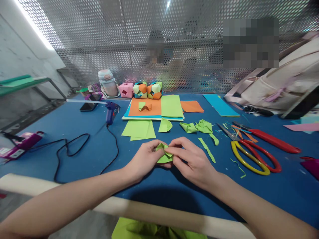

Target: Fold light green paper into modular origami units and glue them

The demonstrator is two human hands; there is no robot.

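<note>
Folded green paper sits in both hands, over the near middle of the blue desk, which I watch from afar. On the left hand the grip pinches the paper's left side, thumb on top; on the right hand it pinches the right side by the fingertips. For what I judge is a crease, I'd hold the left side steady, align the edges, then press outward gently toward the small corner.
</note>
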